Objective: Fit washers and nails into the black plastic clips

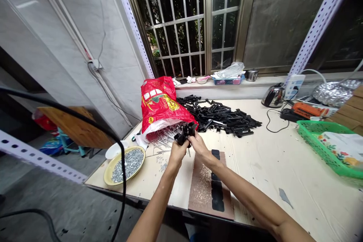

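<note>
Both my hands meet near the middle of the table, in front of a red bag's mouth. My left hand is closed around black plastic parts. Against the same parts, the fingers of my right hand are closed too; exactly what each finger pinches is hidden. Thin metal rods spill from the red bag. Behind my hands lies a heap of long black parts. Below my right forearm a brown board carries a row of flat black pieces and pale crumbs.
A yellow bowl of small metal pieces stands at the left edge, beside a white bowl. To the right are a green basket, an orange tool and a kettle. A black cable hangs at the left.
</note>
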### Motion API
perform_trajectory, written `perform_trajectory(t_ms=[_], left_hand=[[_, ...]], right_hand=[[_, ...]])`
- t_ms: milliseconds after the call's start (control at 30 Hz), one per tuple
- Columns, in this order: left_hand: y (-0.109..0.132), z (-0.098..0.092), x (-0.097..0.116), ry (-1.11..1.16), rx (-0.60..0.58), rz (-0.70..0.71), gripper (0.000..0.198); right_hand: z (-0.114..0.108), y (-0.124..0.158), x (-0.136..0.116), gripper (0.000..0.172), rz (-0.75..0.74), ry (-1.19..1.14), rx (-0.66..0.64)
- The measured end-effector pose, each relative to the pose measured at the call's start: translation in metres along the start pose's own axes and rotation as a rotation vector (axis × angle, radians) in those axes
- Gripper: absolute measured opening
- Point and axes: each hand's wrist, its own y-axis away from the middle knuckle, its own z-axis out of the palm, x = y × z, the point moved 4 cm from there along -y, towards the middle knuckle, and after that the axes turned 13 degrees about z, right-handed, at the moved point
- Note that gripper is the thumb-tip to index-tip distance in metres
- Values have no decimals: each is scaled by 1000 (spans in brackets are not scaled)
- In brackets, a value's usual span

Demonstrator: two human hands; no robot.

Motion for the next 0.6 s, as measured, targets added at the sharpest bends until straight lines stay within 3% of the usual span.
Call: perform_trajectory(t_ms=[133, 233, 367, 500, 600], left_hand=[[0, 4, -4, 98, -18, -14, 27], [1, 6, -1, 31, -60, 7, 26], [-2, 9, 5, 122, -155, -71, 42], [-5, 9, 3, 293, -150, -280, 55], [-4, 9, 6, 278, -116, -223, 56]], right_hand=[[-3, -1, 2, 32, -24, -23, -70], [-2, 3, -1, 34, 52, -151, -181], [-3, 8, -3, 45, 96, -225, -257], [-5, 10, -3, 41, -50, -114, -255], [-4, 13, -3, 37, -167, 9, -223]])
